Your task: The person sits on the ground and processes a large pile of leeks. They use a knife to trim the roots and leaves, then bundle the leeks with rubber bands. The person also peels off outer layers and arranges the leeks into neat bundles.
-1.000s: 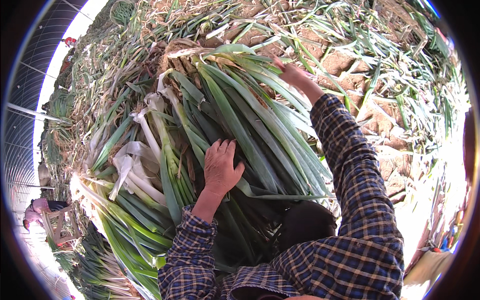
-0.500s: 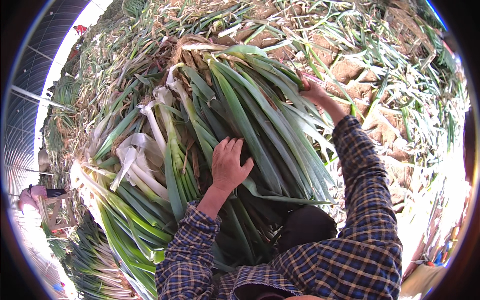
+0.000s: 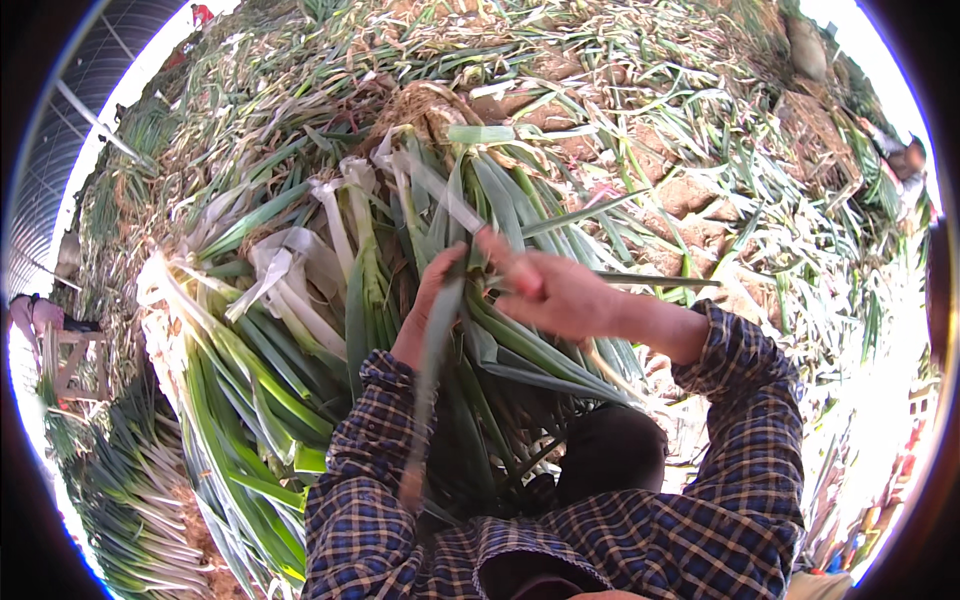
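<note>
My right hand (image 3: 558,295) is closed on a knife with an orange-red handle (image 3: 510,262); its pale, motion-blurred blade (image 3: 448,205) points up and left. Just left of it, my left hand (image 3: 430,290) grips green leek leaves (image 3: 485,335), its fingers partly hidden behind a dangling, blurred leaf. Both hands are over a large pile of leeks with long green leaves, white stems (image 3: 335,225) and tan roots (image 3: 420,110). Pale, filmy peeled skins (image 3: 275,260) lie on the pile left of my hands.
Leaf trimmings and dry soil (image 3: 690,195) cover the ground beyond. A bundle of leeks (image 3: 150,500) lies at lower left. At far left are a wooden stool (image 3: 75,365) and a person in pink (image 3: 40,325); another person (image 3: 900,150) is at upper right. A tunnel frame (image 3: 50,150) arches at left.
My right hand, with the knife, has come from the upper right down and inward beside my left hand. My left hand has risen slightly and turned, and leaves now hang across it.
</note>
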